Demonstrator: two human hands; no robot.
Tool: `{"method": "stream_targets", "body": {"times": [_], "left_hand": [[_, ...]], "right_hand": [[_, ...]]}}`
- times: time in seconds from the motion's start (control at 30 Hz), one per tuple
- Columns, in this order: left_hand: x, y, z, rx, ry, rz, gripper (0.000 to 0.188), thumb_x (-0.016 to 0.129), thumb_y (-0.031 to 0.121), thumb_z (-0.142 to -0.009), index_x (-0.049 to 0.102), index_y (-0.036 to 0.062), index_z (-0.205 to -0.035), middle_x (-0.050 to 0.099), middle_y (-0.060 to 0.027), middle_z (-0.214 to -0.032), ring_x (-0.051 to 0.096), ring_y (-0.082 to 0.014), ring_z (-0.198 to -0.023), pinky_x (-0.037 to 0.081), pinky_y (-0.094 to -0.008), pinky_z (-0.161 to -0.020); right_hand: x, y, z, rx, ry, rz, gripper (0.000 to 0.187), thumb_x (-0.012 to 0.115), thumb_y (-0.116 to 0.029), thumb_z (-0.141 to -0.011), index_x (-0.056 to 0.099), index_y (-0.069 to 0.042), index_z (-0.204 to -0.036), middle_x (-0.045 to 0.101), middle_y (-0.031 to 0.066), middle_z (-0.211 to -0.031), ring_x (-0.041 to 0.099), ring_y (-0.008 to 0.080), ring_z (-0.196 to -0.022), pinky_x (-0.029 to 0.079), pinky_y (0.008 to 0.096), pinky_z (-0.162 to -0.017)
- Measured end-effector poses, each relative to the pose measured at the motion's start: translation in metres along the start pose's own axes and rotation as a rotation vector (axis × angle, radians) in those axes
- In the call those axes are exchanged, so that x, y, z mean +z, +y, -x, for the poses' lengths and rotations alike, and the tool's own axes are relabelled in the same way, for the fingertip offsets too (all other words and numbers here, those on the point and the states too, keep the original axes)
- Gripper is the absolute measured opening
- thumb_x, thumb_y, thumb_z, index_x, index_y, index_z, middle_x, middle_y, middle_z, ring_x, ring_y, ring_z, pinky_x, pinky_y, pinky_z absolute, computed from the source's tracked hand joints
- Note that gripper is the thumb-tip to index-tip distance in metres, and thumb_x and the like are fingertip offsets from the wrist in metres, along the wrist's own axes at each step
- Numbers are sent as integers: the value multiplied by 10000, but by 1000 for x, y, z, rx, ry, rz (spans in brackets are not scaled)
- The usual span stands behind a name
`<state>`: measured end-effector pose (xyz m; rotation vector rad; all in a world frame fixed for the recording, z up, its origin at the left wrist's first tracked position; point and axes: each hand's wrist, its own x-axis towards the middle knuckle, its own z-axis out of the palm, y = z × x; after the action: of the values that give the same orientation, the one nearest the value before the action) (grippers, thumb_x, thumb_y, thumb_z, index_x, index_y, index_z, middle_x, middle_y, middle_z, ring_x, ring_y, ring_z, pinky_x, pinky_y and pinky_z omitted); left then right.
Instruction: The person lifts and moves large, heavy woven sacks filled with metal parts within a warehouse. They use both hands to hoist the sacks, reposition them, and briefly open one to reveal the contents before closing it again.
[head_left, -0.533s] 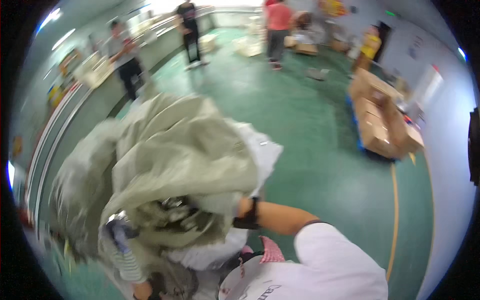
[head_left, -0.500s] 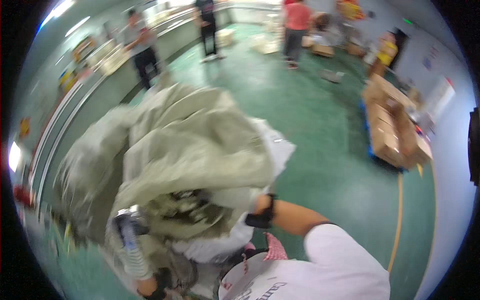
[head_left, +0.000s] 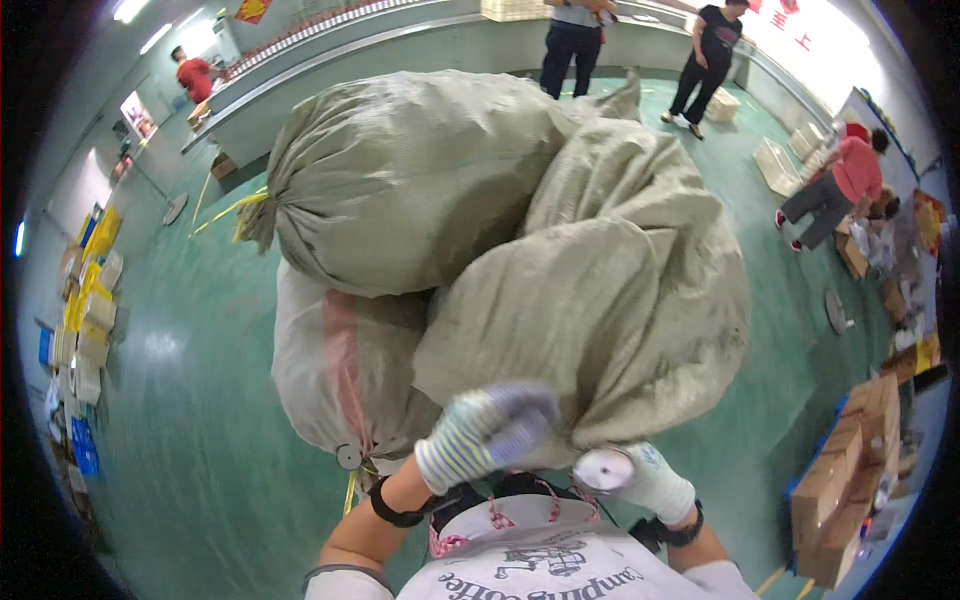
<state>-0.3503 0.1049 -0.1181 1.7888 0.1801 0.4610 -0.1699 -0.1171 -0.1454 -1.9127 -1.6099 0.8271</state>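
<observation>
My left hand (head_left: 485, 432), in a striped glove, is raised over the near side of a large grey-green woven sack (head_left: 600, 300). Its fingers are smeared by motion. At the lower edge of that sack is my right hand (head_left: 655, 482) in a pale glove, fingers curled and partly hidden. A round pale disc (head_left: 604, 470) shows against them; I cannot tell what it is. The sack's upper part is folded over, hiding its mouth. Behind it on the left lies a full grey-green sack (head_left: 410, 180), tied with yellow cord (head_left: 250, 200).
Under the tied sack sits a whitish sack (head_left: 310, 370) with a red stripe. Cartons (head_left: 830, 480) stand on the right, crates (head_left: 95, 310) on the left. A long counter (head_left: 400, 50) runs behind. Several people, one in black (head_left: 712, 55), are farther off.
The view has swung left. The sack mouth, open with dark contents showing, is now folded over and hidden. My left hand has moved across to the sack's near side.
</observation>
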Motion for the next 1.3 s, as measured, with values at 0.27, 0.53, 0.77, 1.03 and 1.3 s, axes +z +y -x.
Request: {"method": "stream_targets", "body": {"times": [0.27, 0.53, 0.77, 1.03, 1.3], "left_hand": [[32, -202, -6, -266, 69, -438, 349, 475, 143, -941, 547, -30, -1236, 550, -291, -1255, 563, -448, -1106, 453, -419, -991], [-19, -238, -60, -447, 883, -195, 514, 440, 414, -961, 590, 4, -1232, 601, -234, -1227, 539, -395, -1159, 401, -442, -1000], [-47, -296, -156, -622, 594, -469, 467, 541, 398, -902, 626, 31, -1178, 628, -211, -1174, 569, -385, -1102, 430, -424, -972], [-58, -232, -51, -245, 718, -338, 377, 656, 333, -838, 656, 41, -1076, 660, -176, -1047, 609, -353, -971, 474, -391, -905], [-112, -119, 238, -323, 718, 138, 248, 695, 218, -841, 646, 15, -973, 679, -88, -906, 637, -148, -772, 530, -299, -655]], "right_hand": [[61, 99, 46, 91, 438, 35, 349, 800, -289, -731, 659, -124, -1004, 666, 41, -1010, 631, 278, -951, 512, 457, -818], [80, 123, 141, 432, 939, -1653, 655, 786, -331, -759, 488, -201, -1328, 551, 33, -1311, 528, 273, -1202, 462, 507, -978], [84, 127, 161, 431, 1014, -1638, 634, 773, -209, -752, 495, -168, -1320, 561, 42, -1305, 518, 260, -1224, 469, 477, -1003], [141, 131, 155, 538, 951, -1341, 492, 693, -197, -860, 501, -137, -1309, 578, 41, -1240, 573, 181, -1109, 487, 338, -930], [201, -83, 12, 231, 1104, -514, 276, 645, -102, -885, 573, -21, -1138, 596, 14, -1040, 552, 121, -956, 473, 267, -820]]}}
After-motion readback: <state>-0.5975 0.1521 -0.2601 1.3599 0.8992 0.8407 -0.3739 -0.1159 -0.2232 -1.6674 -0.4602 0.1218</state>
